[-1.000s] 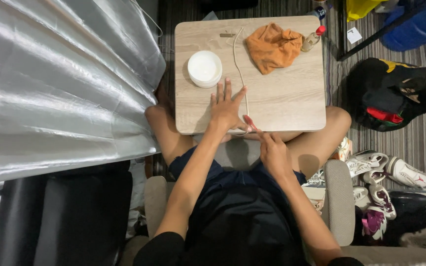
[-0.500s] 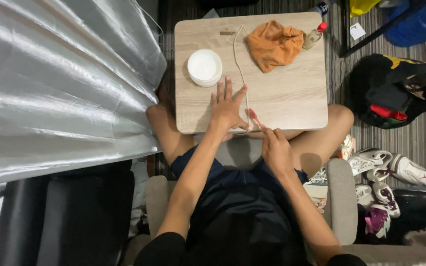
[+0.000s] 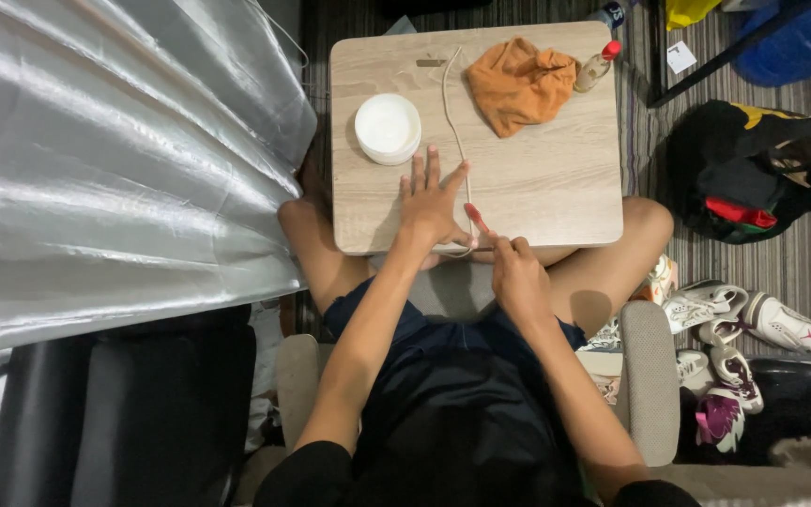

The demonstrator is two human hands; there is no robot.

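In the head view, the left hand (image 3: 432, 208) was laid flat with fingers spread on the near edge of the small wooden table (image 3: 556, 197). A slim red-tipped tool (image 3: 477, 219) was pinched in the right hand (image 3: 516, 272), its tip just beside the left fingers. A white round container (image 3: 388, 129) and an orange cloth (image 3: 518, 83) were left untouched farther off; no finished work could be made out.

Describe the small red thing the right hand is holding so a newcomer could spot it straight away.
Start at the light wooden lap table across the person's knees. At its near edge the left hand lies flat, fingers spread, and the right hand holds a thin red stick angled at the left thumb. It is the only slim red item there, unlike the round white tub and orange cloth.
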